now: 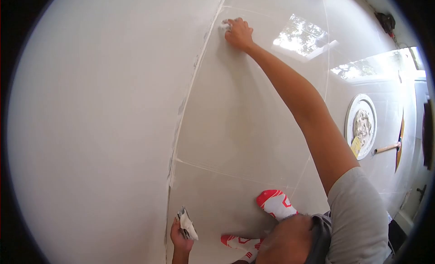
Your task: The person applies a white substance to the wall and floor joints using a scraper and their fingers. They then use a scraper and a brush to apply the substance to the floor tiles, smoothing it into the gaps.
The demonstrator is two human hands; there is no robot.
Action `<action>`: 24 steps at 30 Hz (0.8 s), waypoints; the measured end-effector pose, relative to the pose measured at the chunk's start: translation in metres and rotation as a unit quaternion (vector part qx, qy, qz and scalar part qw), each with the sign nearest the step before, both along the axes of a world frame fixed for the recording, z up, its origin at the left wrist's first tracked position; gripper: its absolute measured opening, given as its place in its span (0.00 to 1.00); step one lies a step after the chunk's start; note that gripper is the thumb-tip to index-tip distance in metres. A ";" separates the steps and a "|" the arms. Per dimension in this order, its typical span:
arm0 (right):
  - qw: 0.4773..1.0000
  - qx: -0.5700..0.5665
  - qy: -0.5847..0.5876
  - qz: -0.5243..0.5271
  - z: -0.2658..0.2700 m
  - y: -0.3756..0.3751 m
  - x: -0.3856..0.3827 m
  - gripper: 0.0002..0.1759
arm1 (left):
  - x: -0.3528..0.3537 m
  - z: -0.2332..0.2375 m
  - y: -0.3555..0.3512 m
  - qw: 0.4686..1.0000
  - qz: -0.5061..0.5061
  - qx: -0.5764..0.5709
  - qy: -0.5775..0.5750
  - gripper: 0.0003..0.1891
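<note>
My right hand (239,33) is stretched far out at the top, touching the glossy tile floor (240,105) near the joint with the white wall (104,119). Its fingers are bent round a small whitish lump (224,26), too small to identify. At the lower left, my left hand (180,239) holds a flat, dark-edged piece loaded with white paste (186,224), close to the same joint. White smears and rough patches run along the joint line.
A round white tray (348,123) at the right holds grey-white paste and a yellow scraper (356,147). Beside it lies a wooden-handled tool (386,149). My feet in red-and-white socks (277,205) are at the bottom. Something dark (386,22) sits at the top right.
</note>
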State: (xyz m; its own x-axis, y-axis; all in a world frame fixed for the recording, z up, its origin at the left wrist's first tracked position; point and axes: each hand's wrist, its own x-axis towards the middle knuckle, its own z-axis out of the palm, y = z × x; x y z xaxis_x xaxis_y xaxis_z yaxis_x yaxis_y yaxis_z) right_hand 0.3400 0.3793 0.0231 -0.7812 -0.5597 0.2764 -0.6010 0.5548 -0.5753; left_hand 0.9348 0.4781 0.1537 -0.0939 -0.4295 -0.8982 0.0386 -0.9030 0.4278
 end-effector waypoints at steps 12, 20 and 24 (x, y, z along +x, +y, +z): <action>0.996 0.066 0.058 -0.035 -0.003 -0.047 -0.037 0.24 | -0.013 -0.001 -0.007 1.000 -0.011 0.014 0.007 0.11; 0.998 0.056 0.002 0.041 0.004 -0.029 0.006 0.21 | -0.009 0.004 -0.002 0.999 0.033 0.032 0.008 0.10; 0.999 0.043 -0.018 -0.025 0.003 -0.040 -0.035 0.23 | 0.011 -0.001 -0.001 0.998 0.032 0.040 0.047 0.09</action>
